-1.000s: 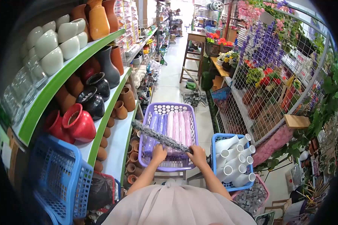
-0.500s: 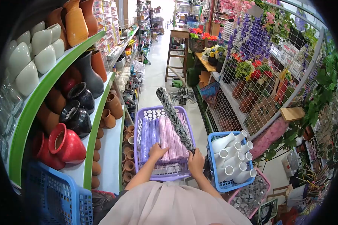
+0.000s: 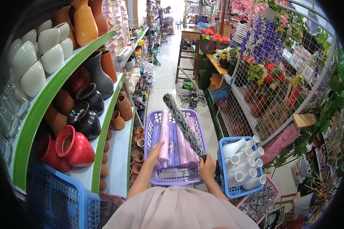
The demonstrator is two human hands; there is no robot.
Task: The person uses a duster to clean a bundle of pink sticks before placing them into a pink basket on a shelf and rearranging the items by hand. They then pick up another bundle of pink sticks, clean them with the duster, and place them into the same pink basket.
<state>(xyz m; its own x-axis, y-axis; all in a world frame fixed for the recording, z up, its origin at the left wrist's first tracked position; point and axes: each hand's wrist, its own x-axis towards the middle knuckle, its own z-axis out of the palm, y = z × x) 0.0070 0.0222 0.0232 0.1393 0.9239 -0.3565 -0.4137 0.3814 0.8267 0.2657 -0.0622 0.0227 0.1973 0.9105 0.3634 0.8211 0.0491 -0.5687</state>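
My left hand is closed around a long pink plastic-wrapped bundle, lifted over the left part of the purple basket. Under it lie purple wrapped bundles, with more pink ones at their right. What is inside the wrapping I cannot make out. In my right hand, at the basket's near right corner, is the handle of a grey fluffy duster, which slants up and away to the left across the basket.
A blue basket of white vases stands at the right, above a pink-rimmed basket of glassware. Curved shelves at the left hold red, black and clay pots. A blue basket sits below. Ahead are a wooden stool and wire rack.
My left hand has taken hold of a pink bundle and raised it to the left, over the purple ones. The duster stays in my right hand. The whole view has shifted slightly.
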